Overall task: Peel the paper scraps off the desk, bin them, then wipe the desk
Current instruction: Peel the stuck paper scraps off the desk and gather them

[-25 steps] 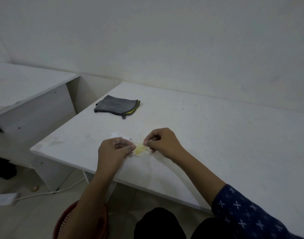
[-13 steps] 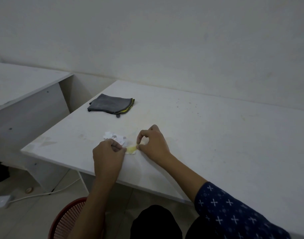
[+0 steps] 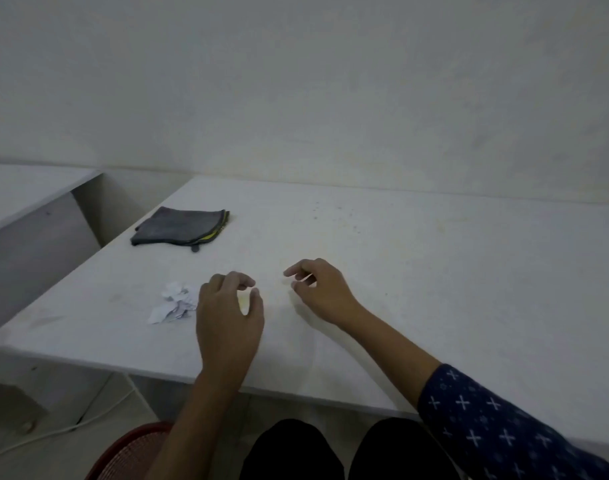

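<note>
My left hand (image 3: 228,315) hovers over the white desk (image 3: 434,289) near its front edge, fingers curled and apart. A small yellowish scrap (image 3: 243,302) shows in the gap between its thumb and fingers; I cannot tell whether the hand touches it. My right hand (image 3: 322,292) is a short way to the right, fingers spread, with nothing clearly in it. Just left of my left hand, a little pile of torn white paper scraps (image 3: 175,303) lies on the desk. A folded grey cloth (image 3: 182,226) with a yellow edge rests at the desk's far left.
A red mesh bin (image 3: 133,455) stands on the floor below the desk's front edge, beside my knees. A second white desk (image 3: 26,192) is at the left across a gap. A white cable (image 3: 54,434) runs over the floor. The wall backs the desk.
Both hands were pinching the yellowish scrap together; now they have moved apart and their fingers have opened. The view has shifted so the scrap pile shows more fully.
</note>
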A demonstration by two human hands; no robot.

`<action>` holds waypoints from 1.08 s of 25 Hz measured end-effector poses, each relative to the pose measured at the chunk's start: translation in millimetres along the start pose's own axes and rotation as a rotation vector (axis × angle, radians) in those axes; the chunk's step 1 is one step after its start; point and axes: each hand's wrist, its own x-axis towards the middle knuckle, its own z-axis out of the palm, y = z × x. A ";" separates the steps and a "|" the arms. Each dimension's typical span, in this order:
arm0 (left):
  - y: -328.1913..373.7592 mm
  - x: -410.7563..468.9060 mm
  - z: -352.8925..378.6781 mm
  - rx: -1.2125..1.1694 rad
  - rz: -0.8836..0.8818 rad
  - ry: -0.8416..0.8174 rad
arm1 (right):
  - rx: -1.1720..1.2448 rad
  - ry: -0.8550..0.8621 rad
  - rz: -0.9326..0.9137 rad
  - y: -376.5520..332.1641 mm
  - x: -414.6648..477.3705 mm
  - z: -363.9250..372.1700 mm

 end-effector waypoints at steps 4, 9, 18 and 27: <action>47.4 2.0 62.4 -0.109 0.194 -0.218 | -0.067 0.125 0.126 55.5 -0.5 -63.4; 115.3 2.9 163.4 -0.011 0.329 -0.554 | -0.154 0.256 0.212 117.8 8.4 -134.1; 129.9 -1.6 214.8 0.151 0.435 -0.573 | -0.379 0.427 0.222 206.9 94.9 -224.6; 130.2 0.0 216.6 0.125 0.435 -0.541 | -0.564 0.146 0.206 232.8 155.5 -248.3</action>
